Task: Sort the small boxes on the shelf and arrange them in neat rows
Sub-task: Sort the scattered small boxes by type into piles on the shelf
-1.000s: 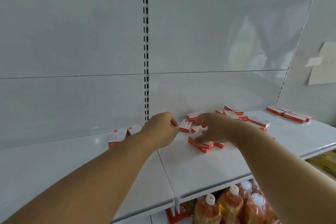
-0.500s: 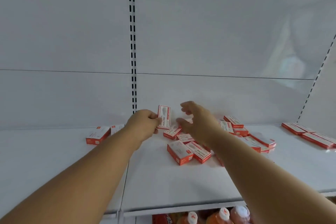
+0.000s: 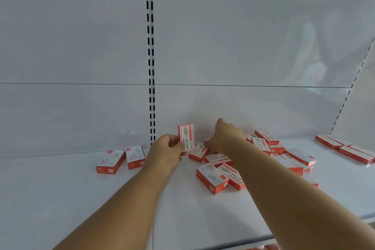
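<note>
Red-white box (image 3: 186, 137) in left hand (image 3: 166, 151)

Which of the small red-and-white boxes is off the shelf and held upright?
The box pinched in the left hand, standing on end above the shelf; all the others lie on it.

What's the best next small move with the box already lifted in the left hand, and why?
Probably set it down beside the two boxes lying left of the upright. The left hand pinches a lifted box clear of the shelf, and that pair looks like a row's start. The right hand reaches into the jumbled pile, so it seems busy.
</note>
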Available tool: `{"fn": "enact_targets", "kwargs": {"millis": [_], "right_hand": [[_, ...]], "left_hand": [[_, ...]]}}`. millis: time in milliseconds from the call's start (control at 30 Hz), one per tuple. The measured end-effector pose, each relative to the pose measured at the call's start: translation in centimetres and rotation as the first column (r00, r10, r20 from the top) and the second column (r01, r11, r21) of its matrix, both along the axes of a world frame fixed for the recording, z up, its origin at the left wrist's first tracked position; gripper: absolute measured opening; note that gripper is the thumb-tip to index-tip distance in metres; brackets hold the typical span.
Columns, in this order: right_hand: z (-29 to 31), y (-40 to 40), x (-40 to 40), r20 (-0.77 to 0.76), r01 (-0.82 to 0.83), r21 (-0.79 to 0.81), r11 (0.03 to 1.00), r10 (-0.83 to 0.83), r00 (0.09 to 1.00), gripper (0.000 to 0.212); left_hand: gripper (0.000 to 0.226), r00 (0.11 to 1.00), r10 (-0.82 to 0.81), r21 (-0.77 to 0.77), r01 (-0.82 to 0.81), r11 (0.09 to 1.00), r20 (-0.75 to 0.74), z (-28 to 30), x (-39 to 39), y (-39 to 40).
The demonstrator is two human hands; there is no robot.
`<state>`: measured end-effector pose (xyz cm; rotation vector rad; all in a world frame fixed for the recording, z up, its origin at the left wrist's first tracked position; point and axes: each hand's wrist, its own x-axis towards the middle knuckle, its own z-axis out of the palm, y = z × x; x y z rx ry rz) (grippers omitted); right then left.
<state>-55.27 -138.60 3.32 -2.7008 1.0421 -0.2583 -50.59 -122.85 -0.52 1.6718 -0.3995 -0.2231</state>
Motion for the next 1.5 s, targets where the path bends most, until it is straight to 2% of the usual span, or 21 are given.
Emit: {"fn": "enact_targets", "kwargs": {"millis": [100,167,233,333,400,500,600,733,800,1000,1133,1300,1500], "right_hand": [[0.7,1.1,-0.9,0.297,-0.082,0.178,0.981,0.026,0.954,0.066],[0.9,2.1,-2.2,0.484,-0.154,0.247,0.957,0.016,0.875,0.071],[0.6,2.7,-3.6,0.602,-0.214,0.302,0.929,-0.011,0.799,0.078],[0.1,3.1,-5.6,0.671,-0.319,0.505,0.802,-0.133,0.729,0.075],[0.3,3.3,-7.1,0.7,-0.391,0.611,0.688,-0.239,0.673,0.053],[0.4,2.6,-9.1,0.712,-0.453,0.681,0.575,-0.377,0.592,0.019],[0.6,1.1,-11.1,0.7,-0.511,0.715,0.478,-0.498,0.512,0.01],[1.3,-2.8,-15.0,0.706,-0.468,0.708,0.53,-0.548,0.449,0.01],[1.4,-5.4,-17.4,0.721,-0.449,0.693,0.564,-0.549,0.423,0.016],[0.9,-15.2,-24.8,0.701,-0.452,0.712,0.538,-0.586,0.407,0.024],[1.0,-21.8,-28.0,0.686,-0.357,0.722,0.592,-0.548,0.479,0.023],[1.6,-29.5,-28.4,0.65,-0.136,0.668,0.732,-0.485,0.585,0.021],[1.5,-37.1,-26.0,0.596,-0.032,0.656,0.754,-0.491,0.635,0.019]], "left_hand": [[0.012,1.0,-0.01,-0.04,0.011,0.999,0.026,0.3,0.0,0.1],[0.014,1.0,0.001,-0.086,0.001,0.996,0.019,0.6,0.0,0.1],[0.016,1.0,-0.004,-0.132,0.005,0.991,0.004,0.9,-0.1,0.2],[0.015,0.999,-0.05,-0.133,0.05,0.99,0.002,1.3,-0.8,0.2],[0.014,0.997,-0.071,-0.099,0.073,0.992,0.023,1.6,-1.4,0.4],[0.014,0.995,-0.088,-0.059,0.09,0.994,0.04,2.0,-2.2,0.5],[0.01,0.989,-0.142,-0.036,0.143,0.989,0.036,2.9,-3.9,-0.4],[0.005,0.962,-0.25,0.05,0.245,0.968,0.109,5.3,-7.5,-3.7],[0.003,0.947,-0.282,0.082,0.272,0.959,0.154,6.2,-9.6,-6.2],[0.005,0.931,-0.343,0.116,0.33,0.937,0.125,5.8,-16.6,-16.7],[0.014,0.926,-0.372,0.133,0.362,0.923,0.062,5.4,-20.1,-23.7],[0.013,0.936,-0.352,0.206,0.339,0.918,0.026,4.9,-20.8,-30.9],[0.013,0.926,-0.364,0.304,0.377,0.875,-0.1,4.6,-18.5,-38.2]]}}
